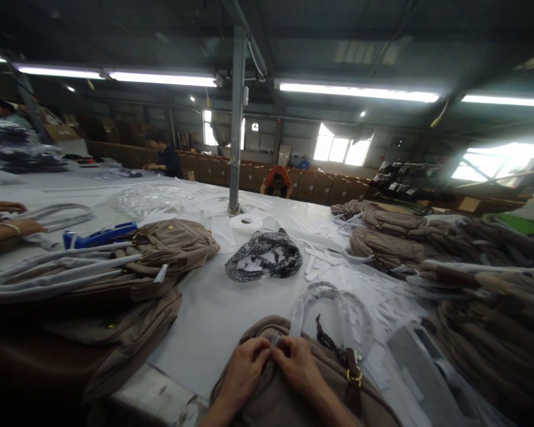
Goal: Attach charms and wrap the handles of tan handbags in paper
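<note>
A taupe fabric handbag (271, 398) lies in front of me at the table's near edge. Its handles (323, 290) are wrapped in white material and stand up behind my hands. My left hand (250, 363) and my right hand (297, 359) meet at the bag's upper edge, fingers pinched together. A small pale strip (275, 340) shows between the fingertips; its exact kind is not clear. Right of my right hand, a brown leather strap with a gold buckle (354, 377) and a dark braided cord (327, 337) hang on the bag.
Several taupe bags lie piled left (173, 243) and right (391, 243). Ahead are a black-and-white patterned cloth (264, 252), a white tape roll (246, 222) and paper scraps. A grey dispenser (416, 367) stands right, a blue tool (100, 236) left. Another person's hands (20, 228) work at far left.
</note>
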`<state>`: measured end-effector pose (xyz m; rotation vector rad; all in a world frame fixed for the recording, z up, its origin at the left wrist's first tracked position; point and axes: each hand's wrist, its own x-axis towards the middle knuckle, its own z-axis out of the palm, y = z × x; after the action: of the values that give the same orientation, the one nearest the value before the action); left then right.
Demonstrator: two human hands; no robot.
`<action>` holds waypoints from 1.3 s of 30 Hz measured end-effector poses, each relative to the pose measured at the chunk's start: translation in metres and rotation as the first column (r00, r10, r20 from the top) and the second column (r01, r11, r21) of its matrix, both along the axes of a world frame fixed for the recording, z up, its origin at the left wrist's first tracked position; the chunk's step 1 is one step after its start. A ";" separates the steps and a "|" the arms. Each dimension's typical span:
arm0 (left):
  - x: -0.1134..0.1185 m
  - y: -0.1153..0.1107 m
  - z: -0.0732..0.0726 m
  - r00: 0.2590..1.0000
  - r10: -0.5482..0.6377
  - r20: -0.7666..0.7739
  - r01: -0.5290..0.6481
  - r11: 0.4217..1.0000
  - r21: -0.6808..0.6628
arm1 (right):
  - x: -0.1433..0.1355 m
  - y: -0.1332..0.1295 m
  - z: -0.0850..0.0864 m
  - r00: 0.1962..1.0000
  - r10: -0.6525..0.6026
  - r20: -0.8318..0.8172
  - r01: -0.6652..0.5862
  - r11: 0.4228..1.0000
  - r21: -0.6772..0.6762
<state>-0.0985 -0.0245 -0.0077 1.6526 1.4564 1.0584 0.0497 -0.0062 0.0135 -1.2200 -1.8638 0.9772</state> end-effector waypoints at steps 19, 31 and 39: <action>-0.002 0.003 -0.005 0.996 -0.053 -0.078 0.062 0.990 0.123 | 0.007 0.008 -0.003 0.998 0.016 0.054 -0.020 0.996 0.082; -0.001 0.001 -0.005 0.995 0.077 -0.059 -0.072 0.994 0.078 | 0.014 -0.018 0.008 0.942 -0.336 0.004 0.335 0.941 0.047; 0.000 -0.002 -0.005 0.990 0.066 -0.123 -0.052 0.992 0.119 | -0.019 -0.018 0.001 0.971 -0.195 -0.138 0.194 0.981 -0.020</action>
<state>-0.0987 -0.0266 -0.0128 1.7959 1.5596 1.1059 0.0307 -0.0245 0.0143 -1.2773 -1.6011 0.9356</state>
